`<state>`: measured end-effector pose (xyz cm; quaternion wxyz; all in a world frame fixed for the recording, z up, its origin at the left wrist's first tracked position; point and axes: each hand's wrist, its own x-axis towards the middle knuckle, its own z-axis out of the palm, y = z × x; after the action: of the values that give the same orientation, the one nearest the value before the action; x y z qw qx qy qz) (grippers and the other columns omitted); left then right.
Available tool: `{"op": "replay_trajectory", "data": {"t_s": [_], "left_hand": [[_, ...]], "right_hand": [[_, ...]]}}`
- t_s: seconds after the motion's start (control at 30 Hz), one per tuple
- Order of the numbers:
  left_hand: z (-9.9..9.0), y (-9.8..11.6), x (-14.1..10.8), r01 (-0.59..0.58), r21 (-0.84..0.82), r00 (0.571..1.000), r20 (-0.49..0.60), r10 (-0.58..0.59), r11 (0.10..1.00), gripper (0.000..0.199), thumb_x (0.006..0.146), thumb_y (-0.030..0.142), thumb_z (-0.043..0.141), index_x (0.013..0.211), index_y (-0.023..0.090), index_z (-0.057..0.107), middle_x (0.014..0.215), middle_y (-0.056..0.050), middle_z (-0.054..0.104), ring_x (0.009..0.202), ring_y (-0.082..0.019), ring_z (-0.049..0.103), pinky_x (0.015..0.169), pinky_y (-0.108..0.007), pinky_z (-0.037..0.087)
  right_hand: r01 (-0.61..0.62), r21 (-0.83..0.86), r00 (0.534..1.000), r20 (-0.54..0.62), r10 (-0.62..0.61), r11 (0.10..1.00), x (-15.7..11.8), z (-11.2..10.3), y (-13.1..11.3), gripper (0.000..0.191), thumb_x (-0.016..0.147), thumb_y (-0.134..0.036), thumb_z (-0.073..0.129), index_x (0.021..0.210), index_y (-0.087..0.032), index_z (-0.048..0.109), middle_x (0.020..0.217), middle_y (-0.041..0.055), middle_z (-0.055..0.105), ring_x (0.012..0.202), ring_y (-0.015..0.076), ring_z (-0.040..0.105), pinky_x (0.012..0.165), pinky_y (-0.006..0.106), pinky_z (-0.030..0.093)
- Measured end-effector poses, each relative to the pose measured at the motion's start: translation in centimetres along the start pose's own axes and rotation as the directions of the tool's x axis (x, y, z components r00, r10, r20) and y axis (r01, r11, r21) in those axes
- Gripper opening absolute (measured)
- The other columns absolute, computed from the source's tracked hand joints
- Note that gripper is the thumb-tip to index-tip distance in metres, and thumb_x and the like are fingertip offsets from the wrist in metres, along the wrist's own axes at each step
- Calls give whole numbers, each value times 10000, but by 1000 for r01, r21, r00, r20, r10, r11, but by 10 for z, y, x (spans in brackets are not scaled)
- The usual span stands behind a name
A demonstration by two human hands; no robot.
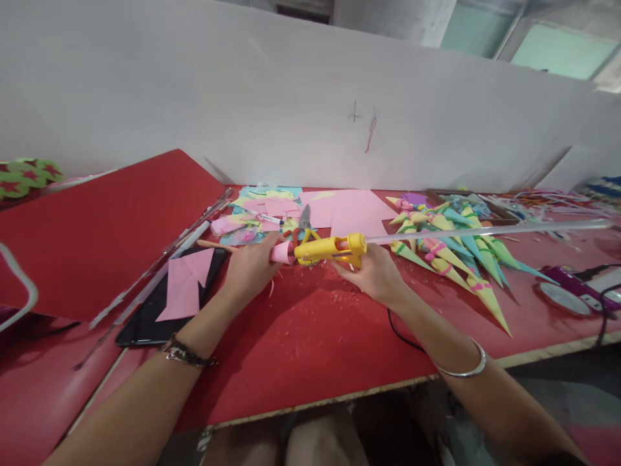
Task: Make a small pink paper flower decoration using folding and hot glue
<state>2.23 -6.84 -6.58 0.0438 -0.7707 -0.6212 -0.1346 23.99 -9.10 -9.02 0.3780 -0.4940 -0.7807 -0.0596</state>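
The red worktop (310,362) spreads before me, paper cones (451,246) bunched on its right side and a black tablet (145,320) on its left. Above the middle, my right hand (378,275) grips the yellow glue gun (325,248); my left hand (252,262) pinches a small rolled pink paper (282,252) at the nozzle end.

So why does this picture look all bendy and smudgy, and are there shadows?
Head view: the sides look stretched, probably by a wide lens; the pale green pane looks soft; a gentle shadow lies on the red tabletop near the left hand; the long clear glue stick catches pale light.
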Motion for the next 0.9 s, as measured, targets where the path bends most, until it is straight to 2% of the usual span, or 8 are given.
{"op": "replay_trajectory", "data": {"t_s": [0.07,0.27,0.5,0.63,0.9], "left_hand": [[1,0,0,3,-6,1000,-7,-3,1000,263,784,224,470,1029,213,566,769,-48,705,715,-251,655,520,-262,297],[-1,-1,0,5,-11,1000,-10,-5,1000,289,777,201,475,1052,213,561,756,-42,701,700,-242,652,520,-257,304],[-2,-1,-1,1,-3,1000,-14,-1,1000,269,775,204,479,1030,200,565,748,-45,701,697,-242,651,521,-258,318],[-1,-2,0,-26,-16,1000,-14,26,1000,258,777,224,472,1018,206,563,760,-40,704,706,-233,653,517,-251,320],[-1,-1,0,-25,-23,1000,-6,25,999,261,796,260,453,1030,208,557,748,-45,702,710,-261,662,504,-257,308]], "right_hand": [[-2,-3,1000,-9,2,1000,0,-1,-1,337,759,-368,570,996,-129,588,850,102,678,750,250,646,614,333,487],[42,23,998,36,-42,999,0,-3,-1,280,778,-299,555,1008,-144,591,869,94,678,746,234,649,587,302,474],[36,-49,999,-5,-36,998,0,-1,1,295,709,-203,512,985,-143,600,783,71,667,630,202,614,524,280,432],[30,-73,1000,12,-29,997,0,-1,0,310,683,-185,497,971,-138,603,731,63,651,586,196,592,488,273,396],[3,-91,999,47,1,996,1,-3,-1,232,678,-146,485,891,-146,575,751,68,626,616,173,579,513,256,393]]}}
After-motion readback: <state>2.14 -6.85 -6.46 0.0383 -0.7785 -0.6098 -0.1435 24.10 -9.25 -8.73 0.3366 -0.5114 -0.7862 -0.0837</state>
